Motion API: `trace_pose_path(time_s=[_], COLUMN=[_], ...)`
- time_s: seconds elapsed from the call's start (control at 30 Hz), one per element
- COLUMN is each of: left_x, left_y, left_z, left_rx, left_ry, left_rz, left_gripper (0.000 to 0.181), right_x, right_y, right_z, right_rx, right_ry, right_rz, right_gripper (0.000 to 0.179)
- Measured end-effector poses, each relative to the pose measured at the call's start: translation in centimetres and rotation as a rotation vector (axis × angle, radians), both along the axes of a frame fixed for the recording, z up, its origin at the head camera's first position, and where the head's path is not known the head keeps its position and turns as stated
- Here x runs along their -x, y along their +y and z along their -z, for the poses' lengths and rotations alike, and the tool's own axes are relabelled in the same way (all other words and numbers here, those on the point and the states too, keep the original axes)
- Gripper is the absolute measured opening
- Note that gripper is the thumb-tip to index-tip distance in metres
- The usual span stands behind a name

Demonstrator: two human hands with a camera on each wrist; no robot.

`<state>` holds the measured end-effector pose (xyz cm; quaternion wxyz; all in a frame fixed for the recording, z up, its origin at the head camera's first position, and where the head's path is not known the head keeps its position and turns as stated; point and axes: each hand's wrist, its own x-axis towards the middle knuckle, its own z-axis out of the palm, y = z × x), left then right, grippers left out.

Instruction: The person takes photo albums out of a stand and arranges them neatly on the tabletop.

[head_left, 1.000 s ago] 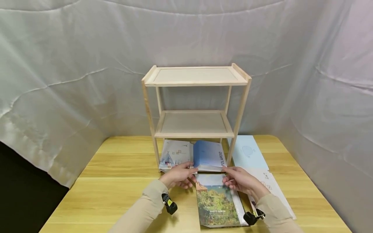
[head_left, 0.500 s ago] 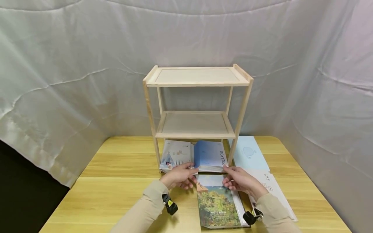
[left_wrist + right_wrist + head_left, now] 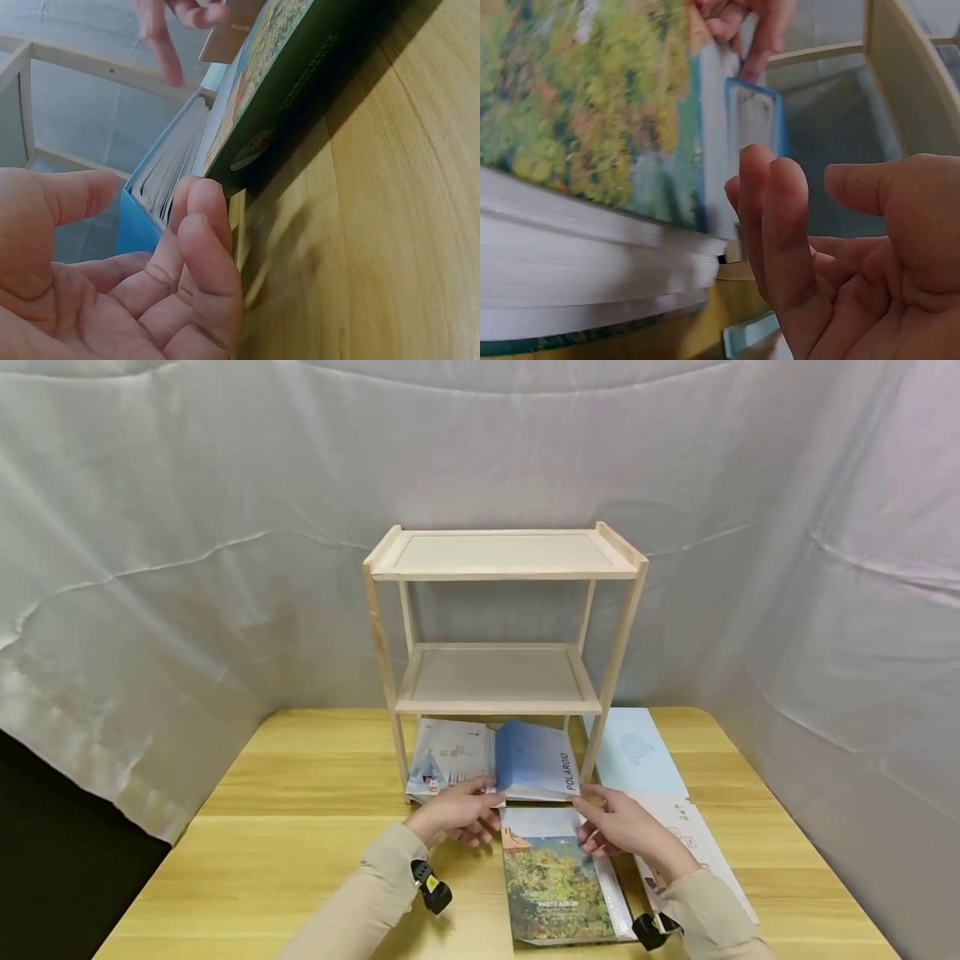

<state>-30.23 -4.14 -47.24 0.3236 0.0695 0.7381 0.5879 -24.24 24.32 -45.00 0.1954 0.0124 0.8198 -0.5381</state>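
Observation:
A blue-and-white album (image 3: 536, 762) marked POLAROID lies on the lowest level of a pale wooden rack (image 3: 498, 706), its page edges facing me. To its left is a white album (image 3: 453, 756) with a tent picture. My left hand (image 3: 459, 814) is at the POLAROID album's front left corner, fingers loosely bent, thumb apart. At the front right corner, my right hand (image 3: 626, 827) has its thumb and fingers spread, with nothing between them in the right wrist view. Between the hands, a thick photo album (image 3: 558, 885) with autumn trees lies on the table.
Right of the rack lie a light-blue album (image 3: 637, 747) and a white one (image 3: 701, 852), partly behind my right forearm. The wooden table (image 3: 315, 860) extends to the left. Grey curtains (image 3: 225, 568) hang around the back and sides.
My right hand has loosened and drawn slightly away from the POLAROID album's corner. The left hand and the albums have barely moved; the head view shifts a little.

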Motion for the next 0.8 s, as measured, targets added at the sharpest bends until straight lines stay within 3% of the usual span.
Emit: trace_pose_path(time_s=[0.1, 0.33, 0.5, 0.63, 0.8], left_x=[0.0, 0.3, 0.9, 1.3, 1.6], left_y=[0.0, 0.7, 1.5, 1.8, 2.3], left_z=[0.0, -0.4, -0.9, -1.1, -1.1], left_rx=[0.0, -0.023, -0.016, 0.009, 0.019], left_ry=[-0.004, -0.034, -0.047, -0.038, -0.035], left_rz=[0.002, -0.006, -0.003, -0.02, -0.014], left_gripper=[0.07, 0.077, 0.081, 0.079, 0.078], right_x=[0.3, 1.3, 1.9, 2.7, 3.5], right_y=[0.1, 0.3, 0.4, 0.0, -0.6], right_z=[0.5, 1.1, 1.6, 1.6, 1.8], right_rx=[0.002, 0.061, 0.109, 0.088, 0.108], right_ry=[-0.008, -0.058, -0.116, -0.129, -0.19], right_rz=[-0.007, 0.072, 0.052, 0.017, 0.027], right_gripper=[0.068, 0.061, 0.058, 0.057, 0.054])
